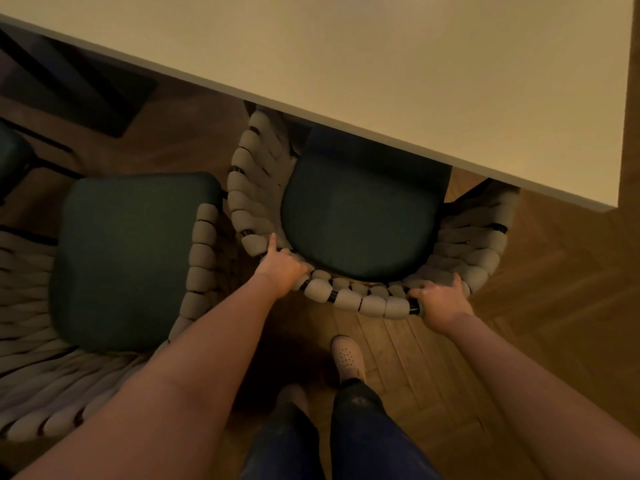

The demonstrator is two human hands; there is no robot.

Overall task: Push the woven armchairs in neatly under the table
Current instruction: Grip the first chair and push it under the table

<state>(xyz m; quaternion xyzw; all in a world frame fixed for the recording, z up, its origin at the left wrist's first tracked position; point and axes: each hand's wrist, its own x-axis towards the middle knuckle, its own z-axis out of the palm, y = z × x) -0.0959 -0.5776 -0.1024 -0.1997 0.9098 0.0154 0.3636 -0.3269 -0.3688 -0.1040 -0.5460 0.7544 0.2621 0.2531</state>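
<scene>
A woven armchair [360, 301] with a dark green seat cushion stands in front of me, its front part tucked under the pale table [381, 64]. My left hand [282, 266] grips the left side of its curved woven back rail, the index finger stretched along the weave. On the right side of the same rail, my right hand [440, 301] holds on with fingers curled over the top. A second woven armchair [202, 251] with a matching cushion stands to the left, pulled out clear of the table.
The wooden herringbone floor [554, 289] spreads to the right of the chair. My feet, one in a light perforated shoe [348, 356], stand just behind the chair. A dark table base [86, 95] and part of another seat lie at the far left.
</scene>
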